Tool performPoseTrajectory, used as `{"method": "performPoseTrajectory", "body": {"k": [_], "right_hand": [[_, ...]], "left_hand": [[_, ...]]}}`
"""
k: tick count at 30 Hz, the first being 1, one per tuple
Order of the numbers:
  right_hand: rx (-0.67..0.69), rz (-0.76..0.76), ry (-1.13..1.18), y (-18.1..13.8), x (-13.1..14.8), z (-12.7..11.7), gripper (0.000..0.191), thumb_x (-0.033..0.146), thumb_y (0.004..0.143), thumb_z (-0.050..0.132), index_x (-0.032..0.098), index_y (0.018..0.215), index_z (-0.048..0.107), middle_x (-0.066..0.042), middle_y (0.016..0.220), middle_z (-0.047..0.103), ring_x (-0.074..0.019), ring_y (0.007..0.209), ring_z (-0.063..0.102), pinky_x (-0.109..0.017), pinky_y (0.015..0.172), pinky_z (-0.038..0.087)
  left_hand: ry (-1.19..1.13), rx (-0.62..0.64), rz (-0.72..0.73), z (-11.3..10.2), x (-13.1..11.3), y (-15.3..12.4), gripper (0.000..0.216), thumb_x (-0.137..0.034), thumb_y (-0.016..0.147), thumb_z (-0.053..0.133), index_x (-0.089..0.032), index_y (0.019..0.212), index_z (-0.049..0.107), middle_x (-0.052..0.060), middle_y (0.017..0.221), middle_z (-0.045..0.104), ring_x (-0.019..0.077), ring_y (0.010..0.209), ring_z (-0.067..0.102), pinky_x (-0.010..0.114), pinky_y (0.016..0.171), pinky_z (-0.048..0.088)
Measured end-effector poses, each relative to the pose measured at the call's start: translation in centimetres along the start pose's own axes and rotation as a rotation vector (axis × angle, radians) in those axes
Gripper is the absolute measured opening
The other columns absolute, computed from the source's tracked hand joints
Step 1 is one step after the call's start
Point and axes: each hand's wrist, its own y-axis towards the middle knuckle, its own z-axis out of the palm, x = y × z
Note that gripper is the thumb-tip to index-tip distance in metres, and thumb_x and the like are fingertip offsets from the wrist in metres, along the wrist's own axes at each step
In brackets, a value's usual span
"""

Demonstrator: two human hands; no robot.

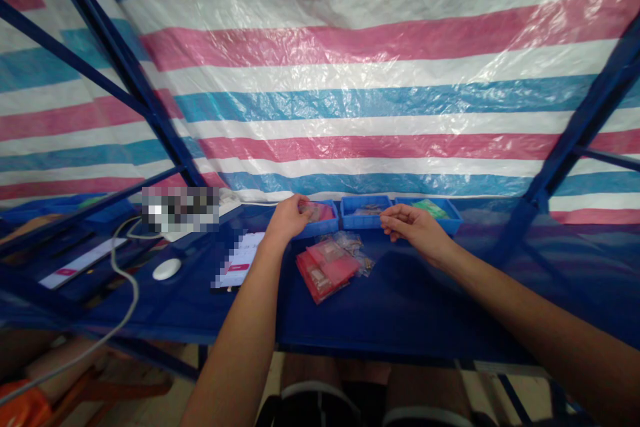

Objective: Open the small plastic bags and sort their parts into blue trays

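The left hand (290, 215) is hanging over a blue rectangular plastic bin (323, 228), its grip hidden; the right hand (384, 221) is hovering near a second such bin, fingertips meeting. Between the forearms, flat red plastic packets (341, 269) are lying on the dark-blue tabletop (410, 313); red-white-blue striped sheeting (350, 105) is hanging behind.

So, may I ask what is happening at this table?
Someone works with both bare hands at a blue table. The left hand is at the left blue tray, and the right hand is by the middle tray; whether either holds anything is unclear. In front of the trays lies a pile of red and clear packets.
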Motion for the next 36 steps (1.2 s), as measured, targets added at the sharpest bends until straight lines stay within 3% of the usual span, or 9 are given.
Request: {"method": "performPoseTrajectory", "body": {"k": [9,14,17,19,21,26,31,34,36], "right_hand": [[0.031,0.003,0.001,0.0,-0.3,0.1,0.036,0.049,0.078,0.089,0.021,0.095,0.077,-0.003,0.082,0.075,-0.0153,0.070,0.067,-0.026,0.061,0.053],[0.112,-0.135,-0.245,-0.7,-0.1,0.3,0.031,0.052,0.089,0.079,0.023,0.101,0.079,-0.005,0.089,0.078,-0.0193,0.074,0.070,-0.032,0.066,0.057],[0.292,-0.396,-0.500,-1.7,0.4,1.1,0.034,0.048,0.091,0.079,0.027,0.118,0.079,-0.009,0.114,0.079,-0.0273,0.102,0.073,-0.045,0.094,0.059],[0.448,-0.554,-0.610,-2.4,0.5,1.8,0.052,0.046,0.087,0.085,0.029,0.135,0.073,-0.011,0.139,0.071,-0.0326,0.130,0.063,-0.053,0.114,0.048],[0.570,-0.619,-0.677,-2.8,0.3,2.6,0.063,0.045,0.089,0.083,0.030,0.148,0.064,-0.012,0.153,0.062,-0.0334,0.146,0.052,-0.055,0.123,0.040],[0.675,-0.654,-0.707,-2.7,-0.7,3.8,0.034,0.033,0.105,0.064,0.029,0.138,0.071,-0.009,0.132,0.076,-0.0268,0.135,0.062,-0.050,0.122,0.042],[0.644,-0.673,-0.690,-2.5,-0.8,3.9,0.041,0.045,0.095,0.078,0.027,0.131,0.075,-0.010,0.128,0.077,-0.0293,0.126,0.066,-0.050,0.115,0.048],[0.658,-0.700,-0.689,-2.5,-0.3,4.1,0.024,0.034,0.104,0.067,0.028,0.123,0.078,-0.008,0.119,0.080,-0.0268,0.119,0.070,-0.048,0.110,0.050],[0.650,-0.714,-0.687,-2.7,0.0,4.2,0.023,0.030,0.106,0.061,0.028,0.121,0.079,-0.008,0.115,0.081,-0.0264,0.115,0.070,-0.048,0.108,0.052]], "left_hand": [[0.075,0.004,0.035,0.0,-1.1,-0.6,0.039,-0.031,0.087,0.071,-0.015,0.123,0.077,0.017,0.119,0.071,0.0298,0.108,0.069,0.040,0.105,0.054],[0.150,-0.013,0.098,-0.1,-2.2,-1.2,0.028,-0.036,0.093,0.066,-0.021,0.109,0.084,0.015,0.121,0.071,0.0307,0.118,0.065,0.044,0.114,0.047],[0.145,-0.013,0.107,0.1,-2.9,-1.5,0.035,-0.043,0.099,0.059,-0.021,0.109,0.084,0.014,0.119,0.074,0.0292,0.113,0.067,0.041,0.108,0.050],[0.118,0.031,0.132,0.2,-3.4,-1.7,0.040,-0.047,0.102,0.054,-0.021,0.105,0.084,0.014,0.110,0.077,0.0278,0.105,0.070,0.038,0.100,0.052],[0.094,0.091,0.147,0.4,-3.9,-1.9,0.044,-0.050,0.103,0.051,-0.022,0.099,0.084,0.013,0.100,0.078,0.0274,0.097,0.072,0.036,0.093,0.053],[0.082,0.096,0.153,0.5,-4.5,-2.2,0.047,-0.052,0.105,0.049,-0.021,0.095,0.083,0.013,0.097,0.078,0.0271,0.095,0.072,0.036,0.091,0.053],[0.013,-0.077,0.189,0.2,-5.6,-2.3,0.036,-0.045,0.104,0.054,-0.022,0.104,0.082,0.012,0.111,0.076,0.0275,0.108,0.069,0.038,0.106,0.050],[-0.052,-0.140,0.250,0.2,-6.5,-2.5,0.034,-0.041,0.105,0.052,-0.021,0.104,0.080,0.011,0.110,0.075,0.0268,0.109,0.068,0.038,0.108,0.049],[-0.113,-0.138,0.300,0.2,-7.2,-2.7,0.033,-0.041,0.105,0.053,-0.021,0.102,0.080,0.011,0.108,0.076,0.0265,0.108,0.068,0.039,0.107,0.049]]}}
